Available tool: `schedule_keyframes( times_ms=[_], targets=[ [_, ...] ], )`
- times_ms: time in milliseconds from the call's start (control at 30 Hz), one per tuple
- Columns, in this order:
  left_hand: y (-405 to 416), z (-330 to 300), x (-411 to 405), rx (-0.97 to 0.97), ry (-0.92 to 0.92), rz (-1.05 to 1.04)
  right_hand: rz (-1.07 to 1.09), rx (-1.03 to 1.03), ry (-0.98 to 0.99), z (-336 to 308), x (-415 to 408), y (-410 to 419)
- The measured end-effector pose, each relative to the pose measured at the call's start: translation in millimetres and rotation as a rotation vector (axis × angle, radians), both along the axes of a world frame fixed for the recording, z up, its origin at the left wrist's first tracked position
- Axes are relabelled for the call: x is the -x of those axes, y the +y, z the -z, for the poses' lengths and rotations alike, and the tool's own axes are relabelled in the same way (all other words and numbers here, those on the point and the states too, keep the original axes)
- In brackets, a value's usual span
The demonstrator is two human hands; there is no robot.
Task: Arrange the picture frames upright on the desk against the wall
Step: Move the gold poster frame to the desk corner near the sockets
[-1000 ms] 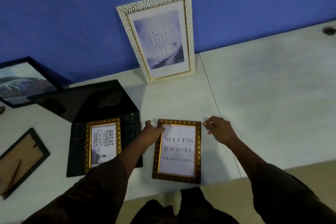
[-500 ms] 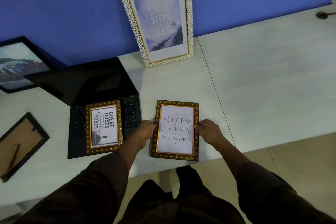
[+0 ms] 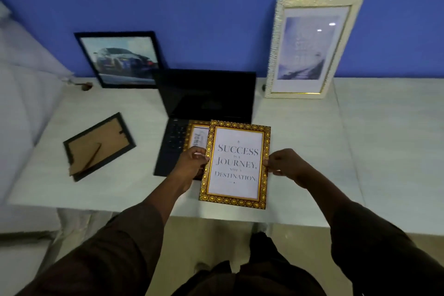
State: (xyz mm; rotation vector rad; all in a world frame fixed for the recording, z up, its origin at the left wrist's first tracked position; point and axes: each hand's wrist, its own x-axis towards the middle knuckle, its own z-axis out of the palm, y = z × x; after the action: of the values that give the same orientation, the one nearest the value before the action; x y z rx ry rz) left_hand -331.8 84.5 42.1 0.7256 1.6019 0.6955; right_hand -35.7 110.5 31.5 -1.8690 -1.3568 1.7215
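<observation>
I hold a gold-patterned frame (image 3: 236, 163) reading "Success is a journey" lifted off the desk, tilted toward me. My left hand (image 3: 192, 163) grips its left edge and my right hand (image 3: 286, 166) grips its right edge. Behind it a second gold frame (image 3: 195, 137) lies flat on the laptop keyboard, mostly hidden. A white pebbled frame (image 3: 310, 48) leans upright against the blue wall at the right. A black frame with a car picture (image 3: 120, 60) leans against the wall at the left. Another black frame (image 3: 98, 146) lies face down, its cardboard stand showing.
An open black laptop (image 3: 206, 96) sits mid-desk between the two leaning frames. The white desk (image 3: 312, 142) has a seam on its right side and its front edge runs just under my arms. A pale cushion or bedding (image 3: 21, 94) borders the left.
Both hands closed on the "Success" frame's sides and raised it off the desk toward me. My view has swung left, bringing the car frame and face-down frame further in.
</observation>
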Motion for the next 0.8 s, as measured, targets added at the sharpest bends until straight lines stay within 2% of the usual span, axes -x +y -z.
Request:
schedule_keyframes(
  times_ms=[200,400,600,800],
  targets=[
    [-62,-34,142,-0.179,-0.041,-0.174,-0.140,-0.167,-0.001,-27,149,1],
    [-119,-69,260,-0.265,0.036,-0.436,-0.317,-0.312,-0.013,-62,307,4],
    [-135,-77,343,-0.291,0.151,-0.646,-0.422,-0.391,0.000,-88,415,23],
    [-122,-95,398,-0.332,0.250,-0.690,-0.504,-0.473,0.013,-99,501,61]
  ],
)
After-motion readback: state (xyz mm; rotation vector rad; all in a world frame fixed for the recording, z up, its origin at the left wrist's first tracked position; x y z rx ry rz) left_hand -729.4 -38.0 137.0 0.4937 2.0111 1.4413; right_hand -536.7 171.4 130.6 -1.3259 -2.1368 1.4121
